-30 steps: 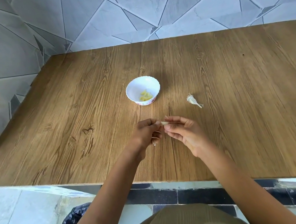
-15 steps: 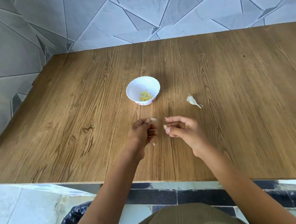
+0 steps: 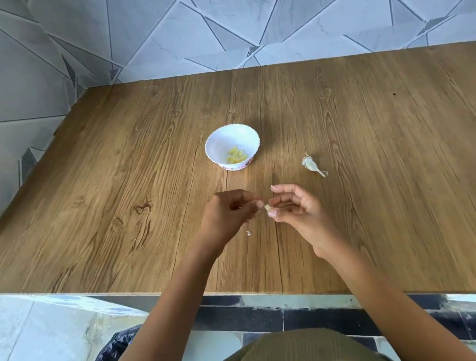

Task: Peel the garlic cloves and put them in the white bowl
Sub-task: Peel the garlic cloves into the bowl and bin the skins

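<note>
On the table [image 3: 382,157], cloves [image 3: 236,155] lie in the bowl [image 3: 214,142], a garlic remnant [image 3: 311,165] to its right.

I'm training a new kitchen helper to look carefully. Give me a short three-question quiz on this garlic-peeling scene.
1. True or false: peeled cloves already lie in the white bowl.
2. What does the right hand pinch in its fingers? A. a garlic clove B. a knife C. the bowl's rim
3. Fill in: the dry garlic stalk lies on the table to the bowl's ____.

Key: 1 true; 2 A; 3 right.
</note>
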